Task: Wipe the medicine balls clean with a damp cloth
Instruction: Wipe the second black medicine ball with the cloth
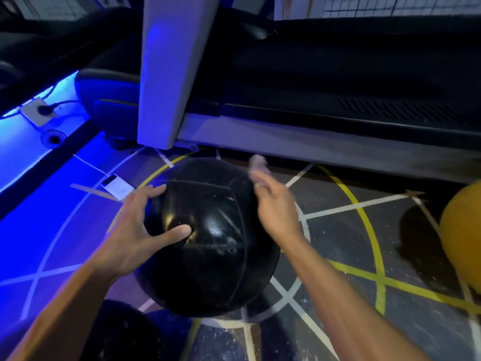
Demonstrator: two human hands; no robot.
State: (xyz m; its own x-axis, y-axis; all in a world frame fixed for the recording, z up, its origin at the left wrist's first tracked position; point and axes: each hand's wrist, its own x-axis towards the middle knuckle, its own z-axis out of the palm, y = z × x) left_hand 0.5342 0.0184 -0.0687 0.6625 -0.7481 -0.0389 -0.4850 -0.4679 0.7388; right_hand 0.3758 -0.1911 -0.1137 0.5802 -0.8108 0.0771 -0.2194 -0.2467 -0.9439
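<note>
A large black medicine ball [213, 243] with stitched seams sits on the gym floor in the middle of the view. My left hand [140, 227] lies spread on its left side, thumb pressing a dent into the leather. My right hand [273, 204] is at the ball's upper right edge and pinches a small pale cloth [256, 164], which sticks up beyond the fingers and is blurred.
A treadmill frame [299, 144] with a grey upright post [166, 74] stands just behind the ball. A yellow ball [463, 235] sits at the right edge. Another dark ball [122, 334] lies at the bottom left. A white phone [117, 185] lies on the blue-lit floor, left.
</note>
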